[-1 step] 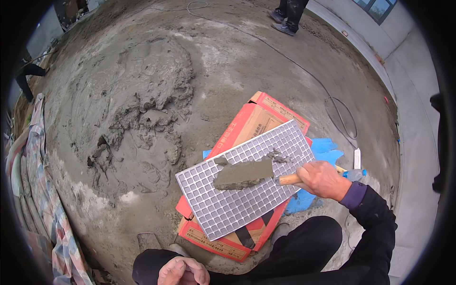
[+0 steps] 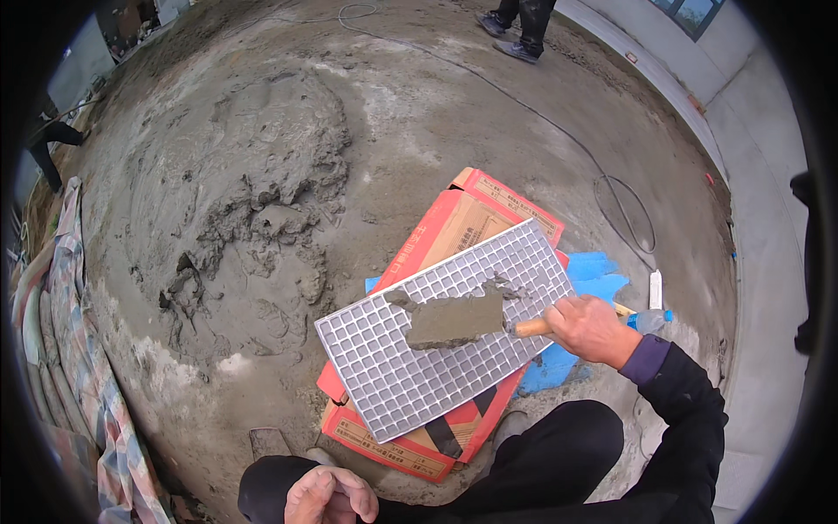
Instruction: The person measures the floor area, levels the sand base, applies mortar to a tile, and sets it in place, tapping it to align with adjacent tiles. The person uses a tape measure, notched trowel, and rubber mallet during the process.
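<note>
My right hand (image 2: 594, 330) is closed round the wooden handle of a trowel (image 2: 530, 327). Wet grey mortar (image 2: 456, 321) covers its blade, which lies over the middle of a grey gridded tile (image 2: 397, 384). Smaller smears of mortar cling to the tile around the blade. Beneath the tile is a red and brown cardboard box (image 2: 428, 253), whose edges stick out on several sides. Low in the view, my left hand (image 2: 330, 496) rests by my left knee, palm up. Its fingers are loosely curled and apart from the thumb, with nothing visible in them.
A broad heap of wet mortar (image 2: 262, 166) spreads over the ground at left. Blue sheeting (image 2: 552, 368) and a plastic bottle (image 2: 650, 320) lie right of the box. A cable (image 2: 559, 127) crosses the ground. Another person's legs (image 2: 524, 26) stand at the back; striped sheeting (image 2: 83, 323) lies far left.
The trowel and its mortar have shifted slightly to the right across the tile. My left hand has its fingers a little more apart. The whole view has moved slightly.
</note>
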A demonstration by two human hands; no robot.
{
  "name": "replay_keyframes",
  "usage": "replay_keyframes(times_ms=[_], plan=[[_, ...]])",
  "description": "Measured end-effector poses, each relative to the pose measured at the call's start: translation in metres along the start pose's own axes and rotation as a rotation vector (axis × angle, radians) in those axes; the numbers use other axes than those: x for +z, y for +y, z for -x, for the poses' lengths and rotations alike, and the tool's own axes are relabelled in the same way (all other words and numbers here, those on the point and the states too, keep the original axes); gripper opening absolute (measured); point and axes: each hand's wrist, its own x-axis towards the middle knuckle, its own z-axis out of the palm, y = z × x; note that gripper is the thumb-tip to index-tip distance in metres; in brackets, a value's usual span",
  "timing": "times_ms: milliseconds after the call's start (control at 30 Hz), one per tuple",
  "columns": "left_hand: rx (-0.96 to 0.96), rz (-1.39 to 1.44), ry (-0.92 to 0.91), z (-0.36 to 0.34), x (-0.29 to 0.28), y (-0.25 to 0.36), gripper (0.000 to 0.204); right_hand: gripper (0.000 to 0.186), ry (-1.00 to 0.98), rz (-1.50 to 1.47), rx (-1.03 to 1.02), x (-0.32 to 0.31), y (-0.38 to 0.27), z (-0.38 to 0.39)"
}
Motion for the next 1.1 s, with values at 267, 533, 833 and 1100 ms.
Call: replay_keyframes(times_ms=[267, 533, 833, 1100], plan=[[-0.016, -0.121, 0.151, -0.011, 0.056, -0.040, 0.033, 0.018, 0.022, -0.112, 0.073, 0.087, 0.049, 0.100], [-0.086, -0.296, 0.184, -0.001, 0.117, -0.032, 0.036, 0.029, -0.056, -0.371, 0.088, 0.114, 0.072, 0.108], [-0.378, -0.479, -0.161, -0.065, 0.060, -0.104, 0.035, 0.028, 0.015, -0.422, 0.250, 0.116, 0.019, 0.128], [-0.398, -0.527, -0.191, -0.098, 0.009, -0.108, 0.031, 0.035, 0.072, -0.453, 0.470, 0.076, -0.039, 0.123]])
